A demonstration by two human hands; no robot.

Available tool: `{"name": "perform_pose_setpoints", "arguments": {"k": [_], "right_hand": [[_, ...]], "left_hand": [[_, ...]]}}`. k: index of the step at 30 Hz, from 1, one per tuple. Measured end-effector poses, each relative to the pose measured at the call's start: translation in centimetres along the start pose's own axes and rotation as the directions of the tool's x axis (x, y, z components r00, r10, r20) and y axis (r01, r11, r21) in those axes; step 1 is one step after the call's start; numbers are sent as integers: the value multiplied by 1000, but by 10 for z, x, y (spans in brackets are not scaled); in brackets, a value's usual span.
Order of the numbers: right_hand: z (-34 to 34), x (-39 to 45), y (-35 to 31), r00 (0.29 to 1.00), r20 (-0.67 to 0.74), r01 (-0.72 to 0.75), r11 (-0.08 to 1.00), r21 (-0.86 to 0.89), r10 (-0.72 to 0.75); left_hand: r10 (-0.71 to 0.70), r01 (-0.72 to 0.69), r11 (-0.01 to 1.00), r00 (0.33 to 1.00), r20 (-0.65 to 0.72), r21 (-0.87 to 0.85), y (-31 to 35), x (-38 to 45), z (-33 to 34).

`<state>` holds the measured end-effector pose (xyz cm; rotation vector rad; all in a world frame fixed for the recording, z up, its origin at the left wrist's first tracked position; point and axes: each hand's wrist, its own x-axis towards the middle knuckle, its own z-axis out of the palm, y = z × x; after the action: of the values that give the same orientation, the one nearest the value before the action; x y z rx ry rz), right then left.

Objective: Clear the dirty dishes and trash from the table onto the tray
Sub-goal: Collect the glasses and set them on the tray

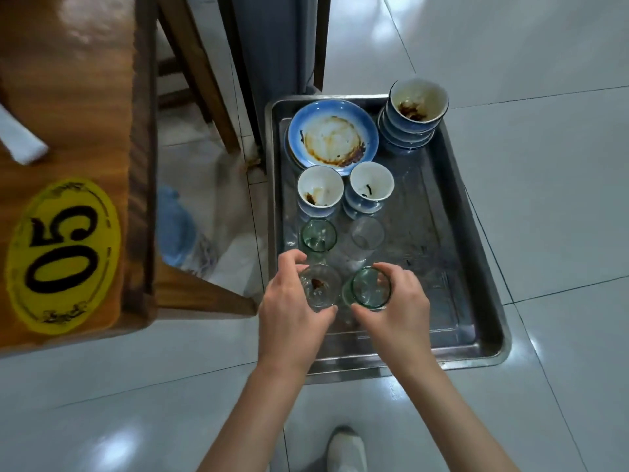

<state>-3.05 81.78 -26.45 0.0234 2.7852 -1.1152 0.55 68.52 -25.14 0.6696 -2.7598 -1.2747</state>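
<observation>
1. Head view: the left hand [292, 301] wraps thumb and fingers round a clear glass [320, 289] with a brown scrap inside; the right hand [398, 301] grips a green-tinted glass [370, 288] the same way. Both glasses are over the near end of the metal tray [476, 338] on the floor, close beside each other.
2. They look light, rigid, smooth and breakable, so I'd judge a grip round the wall is right, set down gently so they don't knock together.
3. Both forearms reach down and forward, wrists angled inward.
4. A white napkin [20, 141] still lies on the table [85, 97].
</observation>
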Motion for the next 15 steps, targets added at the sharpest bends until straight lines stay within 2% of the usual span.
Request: {"name": "perform_pose_setpoints", "arguments": {"k": [5,15], "right_hand": [[11,15,14,1000,-17,-20,1000,-23,20],[18,23,13,999,34,-12,1000,-1,12]], "left_hand": [[-9,9,1000,1000,-29,13,-8,5,16],[-27,30,998,998,-48,53,-9,12,27]]}}
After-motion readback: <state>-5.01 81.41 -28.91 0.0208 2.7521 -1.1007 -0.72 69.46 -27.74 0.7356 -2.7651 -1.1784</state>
